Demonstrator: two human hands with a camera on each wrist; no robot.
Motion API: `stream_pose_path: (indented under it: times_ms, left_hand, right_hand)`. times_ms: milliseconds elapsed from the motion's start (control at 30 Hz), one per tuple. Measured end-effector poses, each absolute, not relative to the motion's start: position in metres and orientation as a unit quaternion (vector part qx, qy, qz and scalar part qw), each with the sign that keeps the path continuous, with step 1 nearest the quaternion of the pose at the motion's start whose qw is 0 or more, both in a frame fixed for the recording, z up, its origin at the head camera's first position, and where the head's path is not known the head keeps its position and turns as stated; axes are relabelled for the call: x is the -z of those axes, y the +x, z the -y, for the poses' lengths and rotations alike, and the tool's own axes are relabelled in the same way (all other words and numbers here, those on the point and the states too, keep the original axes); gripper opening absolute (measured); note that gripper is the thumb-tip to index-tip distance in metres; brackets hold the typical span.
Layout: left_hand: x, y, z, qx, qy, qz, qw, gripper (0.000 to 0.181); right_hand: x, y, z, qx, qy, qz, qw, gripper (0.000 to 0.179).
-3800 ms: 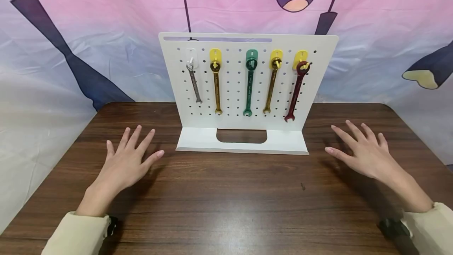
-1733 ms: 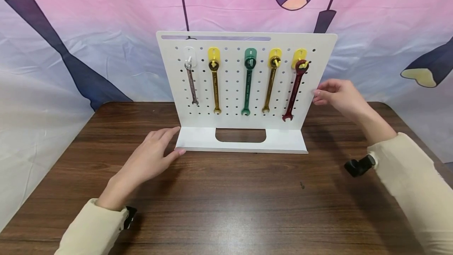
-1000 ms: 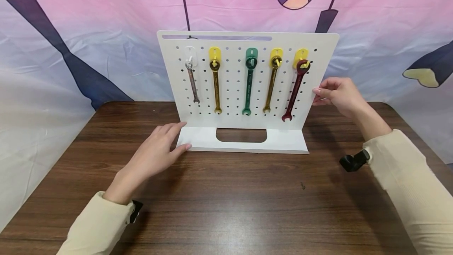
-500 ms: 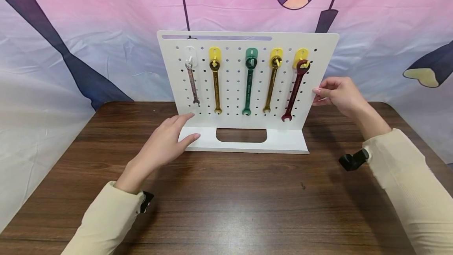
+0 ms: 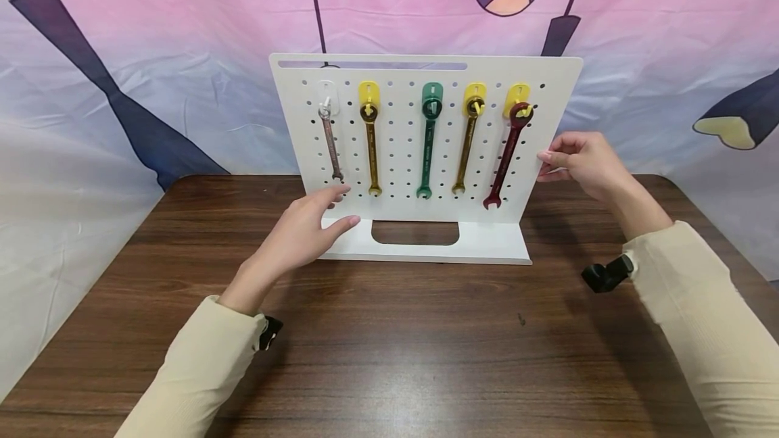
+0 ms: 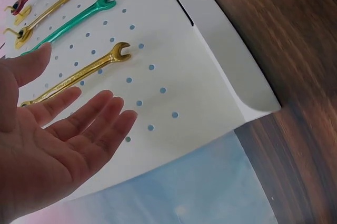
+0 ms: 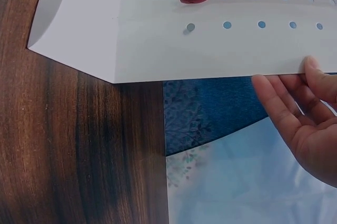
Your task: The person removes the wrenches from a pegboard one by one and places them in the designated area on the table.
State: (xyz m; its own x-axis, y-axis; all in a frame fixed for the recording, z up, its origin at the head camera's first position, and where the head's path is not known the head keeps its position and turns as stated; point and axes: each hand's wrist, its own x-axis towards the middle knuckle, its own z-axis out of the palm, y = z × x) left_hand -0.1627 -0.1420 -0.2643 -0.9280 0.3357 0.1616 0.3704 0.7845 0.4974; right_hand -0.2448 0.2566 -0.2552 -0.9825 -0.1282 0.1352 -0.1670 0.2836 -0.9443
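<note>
A white pegboard stand stands upright on the table, with several combination wrenches hanging from its hooks. From left to right they are a small silver wrench, a gold wrench, a green wrench, a second gold wrench and a red wrench. My left hand hovers before the board's lower left, fingers extended and thumb apart, just below the silver wrench's end. My right hand pinches the board's right edge between thumb and fingers, as the right wrist view also shows.
Hooks on yellow plates, a green plate and a clear one hold the wrenches. The board's foot has a cut-out over the brown wooden table. A printed pink and blue cloth hangs behind.
My right hand has gone from above the table to the board's right edge and stays there. My left hand has moved right and up toward the silver wrench's lower end. All wrenches still hang.
</note>
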Motion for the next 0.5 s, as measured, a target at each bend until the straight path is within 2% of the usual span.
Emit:
stream_pose_path:
  times_ms: [500]
  left_hand:
    - [0.268,-0.178,0.128,0.327,-0.182,0.927,0.022,0.047]
  right_hand:
    - [0.254,-0.245,-0.257,-0.58,0.095,0.809,0.014,0.018]
